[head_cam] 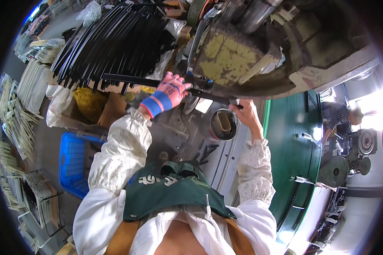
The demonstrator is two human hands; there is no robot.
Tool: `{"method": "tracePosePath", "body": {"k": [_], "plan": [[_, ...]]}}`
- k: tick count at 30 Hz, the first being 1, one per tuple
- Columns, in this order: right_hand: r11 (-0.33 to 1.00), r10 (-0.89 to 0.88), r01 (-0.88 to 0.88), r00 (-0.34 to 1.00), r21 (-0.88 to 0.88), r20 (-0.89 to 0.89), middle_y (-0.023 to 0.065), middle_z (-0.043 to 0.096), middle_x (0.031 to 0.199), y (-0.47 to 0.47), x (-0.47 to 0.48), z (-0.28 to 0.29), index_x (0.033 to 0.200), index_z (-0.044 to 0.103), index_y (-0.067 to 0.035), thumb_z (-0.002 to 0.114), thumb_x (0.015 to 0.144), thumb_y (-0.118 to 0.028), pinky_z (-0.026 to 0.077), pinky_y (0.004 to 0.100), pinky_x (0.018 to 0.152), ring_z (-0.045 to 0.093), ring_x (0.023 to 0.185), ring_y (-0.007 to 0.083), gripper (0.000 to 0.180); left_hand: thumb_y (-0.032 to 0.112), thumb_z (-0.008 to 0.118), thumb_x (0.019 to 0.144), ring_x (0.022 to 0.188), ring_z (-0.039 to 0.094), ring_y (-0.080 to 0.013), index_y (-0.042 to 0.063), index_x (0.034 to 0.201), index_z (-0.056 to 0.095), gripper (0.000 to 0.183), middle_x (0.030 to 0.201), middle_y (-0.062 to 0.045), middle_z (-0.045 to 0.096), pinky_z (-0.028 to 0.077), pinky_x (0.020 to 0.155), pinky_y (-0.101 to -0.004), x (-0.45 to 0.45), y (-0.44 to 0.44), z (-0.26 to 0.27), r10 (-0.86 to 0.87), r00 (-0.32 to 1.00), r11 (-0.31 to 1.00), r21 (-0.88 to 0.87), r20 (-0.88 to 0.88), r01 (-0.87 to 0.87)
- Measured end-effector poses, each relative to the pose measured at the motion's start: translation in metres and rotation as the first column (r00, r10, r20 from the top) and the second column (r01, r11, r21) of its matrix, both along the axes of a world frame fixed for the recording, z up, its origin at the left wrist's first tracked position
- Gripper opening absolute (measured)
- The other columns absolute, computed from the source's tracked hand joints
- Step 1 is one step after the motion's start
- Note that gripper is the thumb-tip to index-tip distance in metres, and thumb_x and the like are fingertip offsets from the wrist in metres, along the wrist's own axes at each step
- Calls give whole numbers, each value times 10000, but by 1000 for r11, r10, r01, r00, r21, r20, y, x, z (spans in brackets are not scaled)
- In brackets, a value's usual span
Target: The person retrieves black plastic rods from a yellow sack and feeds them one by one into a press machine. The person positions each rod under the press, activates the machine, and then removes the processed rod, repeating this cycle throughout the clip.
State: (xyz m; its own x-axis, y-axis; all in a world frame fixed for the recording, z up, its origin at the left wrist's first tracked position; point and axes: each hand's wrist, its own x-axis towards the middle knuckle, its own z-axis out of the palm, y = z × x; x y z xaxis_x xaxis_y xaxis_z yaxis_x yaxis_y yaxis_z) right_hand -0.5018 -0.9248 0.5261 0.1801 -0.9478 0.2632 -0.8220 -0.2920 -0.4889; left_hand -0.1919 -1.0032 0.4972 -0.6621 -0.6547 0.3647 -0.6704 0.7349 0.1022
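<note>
In a pink and blue knitted glove, my left hand point(169, 92) grips a long black bar point(131, 79) near its middle. My bare right hand point(247, 111) pinches the bar's other end between thumb and fingers. The bar lies crosswise below a machine head with worn yellow paint point(226, 57); whether it touches the machine cannot be made out. Many more black bars point(115, 44) are stacked behind and to the left of my gloved hand. Beneath my right hand stands a round bucket point(222, 125) with a tan container in it.
A blue plastic crate point(71, 165) and a cardboard box with a yellow bag point(89, 102) are at left. A green-topped table point(290, 143) stands at right, with a person in a striped top point(336, 113) beyond it. Dark pieces point(207, 151) lie beneath the bucket.
</note>
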Motion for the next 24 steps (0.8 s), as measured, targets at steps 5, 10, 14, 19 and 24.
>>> {"method": "tracePosePath", "body": {"k": [5,10,14,19,24], "plan": [[999,-49,49,998,-6,40,178,638,786,4,5,-7,793,650,7,742,713,-157,461,436,736,583,808,398,205,326,613,816,969,580,-252,148,1014,683,276,921,-76,657,379,831,-417,-5,-9,11,-38,999,999,-23,37,39],[844,-122,-11,969,-536,-213,142,613,690,17,33,1,704,637,-48,728,679,-142,459,412,703,607,771,327,133,356,625,819,1002,598,-286,58,1102,643,411,1043,-128,650,458,844,-409,42,-61,27,-211,977,949,241,5,204],[798,368,-341,929,-497,-46,94,649,875,46,100,-40,895,687,-84,601,621,-48,485,409,678,620,772,270,289,341,559,859,910,607,-286,136,987,646,258,959,-84,654,429,817,-417,73,-196,35,62,978,997,39,201,-72],[842,522,-447,815,-300,250,134,597,1040,36,198,-74,1098,652,-15,609,657,37,474,424,749,595,898,312,446,368,649,737,777,672,-315,129,739,710,247,796,-115,695,522,672,-443,63,-318,-91,497,861,867,-13,107,-499],[927,373,-368,879,-74,298,128,572,1020,50,196,-97,1127,622,-26,584,704,39,484,389,756,577,887,311,430,431,600,790,883,676,-236,169,906,747,322,907,-55,721,464,770,-443,6,-344,-129,464,705,871,-134,537,-472]]}}
